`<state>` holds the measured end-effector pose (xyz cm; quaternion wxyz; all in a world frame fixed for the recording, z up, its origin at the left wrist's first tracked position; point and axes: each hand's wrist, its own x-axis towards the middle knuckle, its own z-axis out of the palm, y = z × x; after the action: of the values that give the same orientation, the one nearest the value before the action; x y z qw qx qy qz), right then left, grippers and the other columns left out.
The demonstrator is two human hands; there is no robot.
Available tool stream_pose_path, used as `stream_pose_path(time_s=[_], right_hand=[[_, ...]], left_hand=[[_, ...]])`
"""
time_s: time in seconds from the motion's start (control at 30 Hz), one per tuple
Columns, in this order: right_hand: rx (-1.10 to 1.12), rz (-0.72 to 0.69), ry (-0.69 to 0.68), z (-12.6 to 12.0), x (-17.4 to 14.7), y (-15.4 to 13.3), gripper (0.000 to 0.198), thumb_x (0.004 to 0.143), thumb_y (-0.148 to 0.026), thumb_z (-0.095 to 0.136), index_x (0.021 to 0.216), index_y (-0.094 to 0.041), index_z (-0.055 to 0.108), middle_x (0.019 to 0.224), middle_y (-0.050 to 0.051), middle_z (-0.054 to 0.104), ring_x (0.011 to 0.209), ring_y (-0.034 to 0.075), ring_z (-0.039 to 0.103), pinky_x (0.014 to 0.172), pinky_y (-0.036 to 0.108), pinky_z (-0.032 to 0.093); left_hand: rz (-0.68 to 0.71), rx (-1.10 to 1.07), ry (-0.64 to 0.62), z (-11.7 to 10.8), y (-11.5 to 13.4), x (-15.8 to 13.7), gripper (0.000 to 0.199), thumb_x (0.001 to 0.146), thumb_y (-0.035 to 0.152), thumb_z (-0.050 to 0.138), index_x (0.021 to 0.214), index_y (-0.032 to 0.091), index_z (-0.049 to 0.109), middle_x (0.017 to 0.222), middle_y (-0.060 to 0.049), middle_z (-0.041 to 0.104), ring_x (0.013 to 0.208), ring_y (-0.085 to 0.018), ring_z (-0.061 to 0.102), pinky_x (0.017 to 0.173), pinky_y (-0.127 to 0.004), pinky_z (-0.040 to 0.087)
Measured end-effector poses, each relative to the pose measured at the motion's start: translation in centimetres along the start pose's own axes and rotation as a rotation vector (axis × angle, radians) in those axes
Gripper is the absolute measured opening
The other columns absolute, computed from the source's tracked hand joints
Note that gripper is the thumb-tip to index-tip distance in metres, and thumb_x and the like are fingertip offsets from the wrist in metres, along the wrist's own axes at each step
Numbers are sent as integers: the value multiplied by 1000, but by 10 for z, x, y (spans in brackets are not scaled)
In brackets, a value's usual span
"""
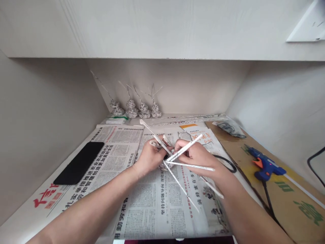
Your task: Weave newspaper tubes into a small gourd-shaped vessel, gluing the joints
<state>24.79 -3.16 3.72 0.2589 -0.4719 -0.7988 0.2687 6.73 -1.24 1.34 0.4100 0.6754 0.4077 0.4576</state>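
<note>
Between my hands is a small piece woven from rolled newspaper sticks (184, 148), whose long white ends spread out in several directions. My left hand (151, 156) is closed around its left side, thumb toward the middle. On the right, my right hand (194, 154) pinches at the sticks near where they meet. One stick (195, 166) lies across my right wrist, and another (181, 186) slants down toward me over the newspaper (152, 206). The woven body is mostly hidden by my fingers.
Several woven gourd shapes (144, 110) stand along the back wall, beside loose paper sticks (188, 119). A black phone (80, 162) lies on the left. A blue glue gun (269, 167) rests on cardboard (286, 203) at right. A shelf panel (162, 30) hangs overhead.
</note>
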Motion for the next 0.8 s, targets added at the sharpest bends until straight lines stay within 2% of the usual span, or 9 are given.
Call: stream_pose_path(time_s=[0.13,0.3,0.37,0.63,0.7,0.8], right_hand=[[-102,40,99,3,-2,-7,12,85,-24,56,80,-24,67,63,-4,62,58,12,54,59,24,36],[-182,-37,299,9,1,-7,2,77,-24,67,79,-23,65,81,0,70,80,18,62,72,28,40],[-147,-29,280,10,2,-5,3,77,-21,66,79,-23,64,82,-1,71,82,18,63,74,28,41],[145,130,162,16,4,2,16,76,-16,60,90,-23,62,73,-3,68,60,13,60,58,24,43],[204,137,136,18,4,5,12,77,-19,60,88,-22,62,71,-2,67,58,13,59,56,24,43],[216,145,167,21,4,8,5,77,-24,63,80,-21,61,67,-1,66,55,13,57,52,24,41]], left_hand=[[4,-1,13,-1,-3,1,6,75,16,62,70,16,58,67,0,62,65,-14,59,64,-25,47],[23,35,-5,-1,-4,-2,3,77,15,60,76,16,62,70,0,64,67,-14,60,64,-23,47],[14,29,-2,-1,-2,-2,2,76,17,62,76,16,63,69,0,65,67,-14,60,64,-23,47],[-33,-40,14,-2,3,1,5,71,18,68,72,15,65,68,-2,67,67,-16,63,65,-25,51],[-42,-64,19,-3,2,1,8,70,22,70,71,15,66,69,-2,68,68,-16,64,66,-26,52],[-81,-106,9,-5,2,2,13,71,25,72,76,14,69,71,-2,70,68,-16,65,68,-27,53]])
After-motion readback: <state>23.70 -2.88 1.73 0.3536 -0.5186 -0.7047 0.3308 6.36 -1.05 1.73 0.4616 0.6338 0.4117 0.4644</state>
